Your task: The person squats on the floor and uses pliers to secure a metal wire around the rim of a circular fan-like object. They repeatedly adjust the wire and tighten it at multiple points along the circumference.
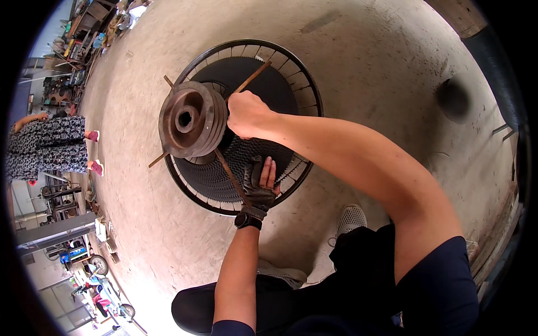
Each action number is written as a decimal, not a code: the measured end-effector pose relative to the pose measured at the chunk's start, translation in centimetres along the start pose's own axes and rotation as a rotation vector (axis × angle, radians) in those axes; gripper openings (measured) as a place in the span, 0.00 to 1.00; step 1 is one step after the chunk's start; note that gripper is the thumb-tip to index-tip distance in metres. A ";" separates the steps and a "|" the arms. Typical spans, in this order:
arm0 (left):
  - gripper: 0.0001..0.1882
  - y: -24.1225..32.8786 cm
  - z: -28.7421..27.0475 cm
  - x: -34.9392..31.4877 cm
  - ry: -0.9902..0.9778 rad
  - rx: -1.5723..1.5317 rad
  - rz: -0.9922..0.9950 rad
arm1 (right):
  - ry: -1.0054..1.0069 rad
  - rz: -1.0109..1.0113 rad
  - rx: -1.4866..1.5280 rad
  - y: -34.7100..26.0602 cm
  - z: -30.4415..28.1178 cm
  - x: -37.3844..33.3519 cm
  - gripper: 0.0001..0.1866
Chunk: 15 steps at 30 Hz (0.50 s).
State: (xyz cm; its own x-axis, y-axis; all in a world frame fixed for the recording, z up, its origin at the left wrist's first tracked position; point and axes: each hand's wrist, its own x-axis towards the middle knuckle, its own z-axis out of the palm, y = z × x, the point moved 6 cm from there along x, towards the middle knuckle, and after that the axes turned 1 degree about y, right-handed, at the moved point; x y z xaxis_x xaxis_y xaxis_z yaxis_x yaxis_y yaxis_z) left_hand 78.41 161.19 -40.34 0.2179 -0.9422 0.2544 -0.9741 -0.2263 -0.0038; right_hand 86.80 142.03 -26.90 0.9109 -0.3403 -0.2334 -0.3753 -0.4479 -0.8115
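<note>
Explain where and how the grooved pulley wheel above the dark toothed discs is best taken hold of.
Take the pulley wheel probably by its outer rim, coming from the left: its round edge stands exposed there, while the right hand crowds the opposite side.

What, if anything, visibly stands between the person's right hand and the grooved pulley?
Nothing visible: the right hand is close beside the right-hand rim of the grooved pulley, though whether they touch is unclear.
</note>
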 end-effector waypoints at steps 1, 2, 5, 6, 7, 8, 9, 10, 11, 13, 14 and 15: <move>0.44 0.2 0.0 0.1 0.005 0.001 0.000 | -0.036 0.034 -0.007 0.2 0.0 0.1 0.06; 0.44 0.2 -0.1 0.3 0.009 0.002 -0.001 | -0.073 0.068 -0.013 0.4 0.1 0.2 0.05; 0.45 0.1 0.1 0.1 -0.012 0.029 0.008 | -0.116 0.156 0.200 0.6 0.2 0.7 0.06; 0.46 0.1 0.3 -0.1 -0.026 0.042 0.012 | -0.110 0.156 0.202 0.6 0.1 0.9 0.06; 0.45 0.1 0.2 0.0 -0.018 0.028 0.009 | -0.103 0.157 0.206 0.3 -0.3 1.0 0.06; 0.44 0.2 0.0 0.1 -0.010 0.015 0.005 | -0.097 0.158 0.210 -0.1 -0.6 1.2 0.07; 0.43 0.2 -0.2 0.2 -0.003 0.003 0.001 | -0.086 0.191 0.261 -0.1 -0.9 1.4 0.08; 0.43 0.2 -0.1 0.2 -0.001 0.004 -0.002 | -0.086 0.208 0.295 -0.2 -1.2 1.7 0.08; 0.43 0.1 -0.1 0.1 0.000 0.005 -0.006 | -0.087 0.225 0.329 -0.3 -1.6 2.0 0.09; 0.43 0.1 -0.2 0.2 0.014 0.006 -0.006 | -0.064 0.243 0.415 0.0 -2.7 2.6 0.11; 0.43 0.2 -0.3 0.4 0.027 0.004 -0.002 | -0.043 0.245 0.441 0.4 -3.4 3.0 0.11; 0.43 0.4 -0.4 0.6 0.040 0.002 0.002 | -0.065 0.252 0.468 0.8 -4.0 3.4 0.11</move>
State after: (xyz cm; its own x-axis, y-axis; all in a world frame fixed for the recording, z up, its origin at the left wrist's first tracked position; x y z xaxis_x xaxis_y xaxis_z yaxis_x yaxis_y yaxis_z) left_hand 78.16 160.68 -39.84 0.2136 -0.9319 0.2930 -0.9743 -0.2253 -0.0066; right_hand 88.89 137.26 -26.17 0.8167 -0.3314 -0.4724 -0.4806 0.0626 -0.8747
